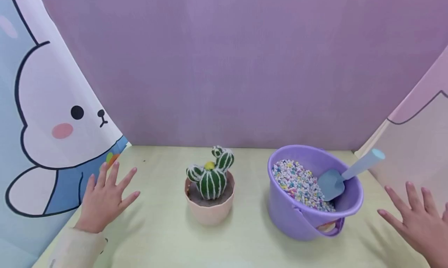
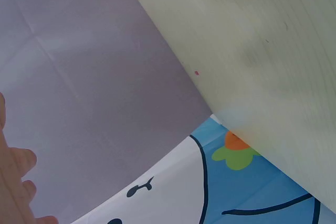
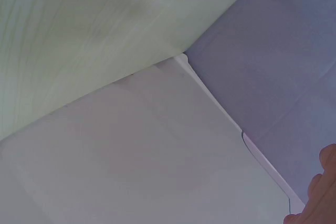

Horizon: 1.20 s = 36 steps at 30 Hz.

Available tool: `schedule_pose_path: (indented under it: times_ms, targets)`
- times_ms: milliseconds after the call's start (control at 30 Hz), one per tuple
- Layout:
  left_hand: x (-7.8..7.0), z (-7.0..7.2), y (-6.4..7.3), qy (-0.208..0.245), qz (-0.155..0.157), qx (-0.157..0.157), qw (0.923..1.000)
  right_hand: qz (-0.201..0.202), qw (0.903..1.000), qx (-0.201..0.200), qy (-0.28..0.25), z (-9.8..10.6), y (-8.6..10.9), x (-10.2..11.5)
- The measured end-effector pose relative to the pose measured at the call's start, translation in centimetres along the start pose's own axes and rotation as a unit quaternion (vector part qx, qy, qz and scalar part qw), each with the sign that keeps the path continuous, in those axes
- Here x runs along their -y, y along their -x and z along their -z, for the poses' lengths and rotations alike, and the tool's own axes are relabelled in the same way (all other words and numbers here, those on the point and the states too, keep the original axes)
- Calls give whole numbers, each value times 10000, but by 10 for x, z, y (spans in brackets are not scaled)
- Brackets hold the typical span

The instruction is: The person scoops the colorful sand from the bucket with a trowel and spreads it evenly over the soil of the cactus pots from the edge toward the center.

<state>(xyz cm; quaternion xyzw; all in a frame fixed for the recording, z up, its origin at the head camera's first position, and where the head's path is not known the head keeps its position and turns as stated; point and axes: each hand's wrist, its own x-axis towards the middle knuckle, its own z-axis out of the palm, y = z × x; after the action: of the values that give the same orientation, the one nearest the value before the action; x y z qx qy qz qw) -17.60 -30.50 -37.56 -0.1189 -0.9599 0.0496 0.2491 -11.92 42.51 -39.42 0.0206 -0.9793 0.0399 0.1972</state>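
Note:
In the head view my left hand (image 1: 106, 200) is held over the left side of the table, fingers spread and holding nothing. My right hand (image 1: 420, 221) hovers at the right edge, its fingers also spread and holding nothing. Between them stands a pink pot (image 1: 210, 213) with a green-and-white knitted cactus (image 1: 211, 182) topped by a yellow knob. To its right, nearer my right hand, sits a purple bucket (image 1: 290, 217) part filled with small multicoloured pellets (image 1: 301, 184). A blue toy shovel (image 1: 330, 184) leans in it, its pale handle (image 1: 364, 165) sticking out over the rim.
A purple cloth wall (image 1: 224, 65) rises behind the pale wooden table (image 1: 157, 237). On the left hangs a sheet with a cartoon rabbit (image 1: 45, 104); another printed sheet (image 1: 420, 143) closes the right side. The bucket's handle (image 1: 311, 225) hangs down its front.

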Motion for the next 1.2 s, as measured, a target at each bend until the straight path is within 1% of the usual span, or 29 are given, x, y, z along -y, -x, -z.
schedule_pose_path:
  times_ms: [133,267,367,467,533,600,667,733,800,833,900,933,1000,1033,1067,1100,1133,1167,1200]
  targets:
    - [1,-1,0,41,9,22,10000,45,10000,5,-40,-1,-1,0]
    - [-1,1,0,121,-46,-76,9999,72,10000,29,-58,-1,-2,-1]
    - [-7,5,-2,176,-116,-182,9996,60,9999,55,-130,2,-4,-1]
    - [-18,12,-5,291,-187,-278,9990,47,9991,75,-403,7,-8,1]
    - [-29,18,-7,434,-248,-332,9982,97,9974,-3,-717,12,-12,4]
    - [-42,26,-9,628,-348,-444,9964,175,9921,-41,-1238,17,-19,8]
    - [-56,31,-13,894,-539,-678,9922,187,9821,-10,-1873,21,-24,12]
    - [-71,36,-16,1177,-759,-932,9857,174,9683,-15,-2492,24,-29,16]
    - [-87,39,-20,1509,-1001,-1230,9757,142,9553,-33,-2953,27,-34,20]
    - [-95,39,-22,1650,-1127,-1380,9701,179,9505,-84,-3102,28,-37,22]
    - [-112,41,-27,1922,-1403,-1737,9556,316,9418,-175,-3343,31,-42,24]
    - [-121,42,-29,2039,-1546,-1923,9474,393,9370,-207,-3466,32,-45,26]
    - [-139,45,-32,2270,-1885,-2286,9277,480,9292,-230,-3657,36,-50,31]
    - [-149,46,-34,2381,-2107,-2507,9144,488,9269,-219,-3716,38,-51,33]
    - [-158,47,-36,2463,-2330,-2733,9002,462,9249,-209,-3767,39,-53,36]
    - [-167,49,-37,2540,-2522,-2873,8884,437,9260,-227,-3743,41,-55,39]
    - [-176,50,-39,2605,-2714,-2983,8772,396,9295,-256,-3658,42,-56,42]
    - [-185,52,-40,2626,-2895,-3068,8678,359,9344,-276,-3533,44,-58,45]
    - [-193,53,-42,2629,-3051,-3110,8609,317,9400,-291,-3385,46,-59,48]
